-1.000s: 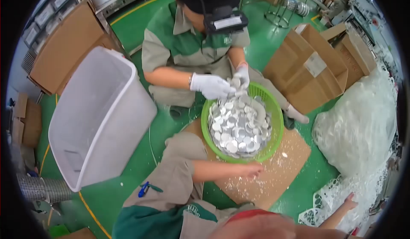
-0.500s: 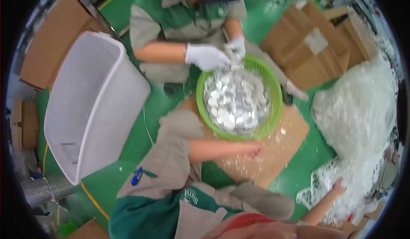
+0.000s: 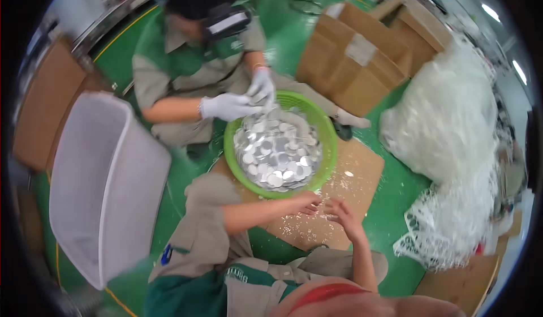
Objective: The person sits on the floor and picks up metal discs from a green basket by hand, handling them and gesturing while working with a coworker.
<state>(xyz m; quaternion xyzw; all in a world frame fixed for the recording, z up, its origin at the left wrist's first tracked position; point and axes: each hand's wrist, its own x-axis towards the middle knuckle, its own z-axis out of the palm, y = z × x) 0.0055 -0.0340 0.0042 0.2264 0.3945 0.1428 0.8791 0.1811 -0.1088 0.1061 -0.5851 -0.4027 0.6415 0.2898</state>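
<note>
White netting [image 3: 434, 232] lies right of the right hand's [image 3: 343, 214] spread fingers, with silvery discs [image 3: 277, 153] in the green basket [image 3: 330, 150] just beyond the left hand's [image 3: 305, 202] loosely parted ones.

Left grip [image 3: 306, 202] and right grip [image 3: 341, 213] nearly meet above cardboard [image 3: 359, 172], beside a green basket [image 3: 330, 147] of discs [image 3: 277, 157].

Bright white tubes [image 3: 491, 12] glow at upper right, silvery discs [image 3: 277, 153] glare, and fisheye edges blur into black.
</note>
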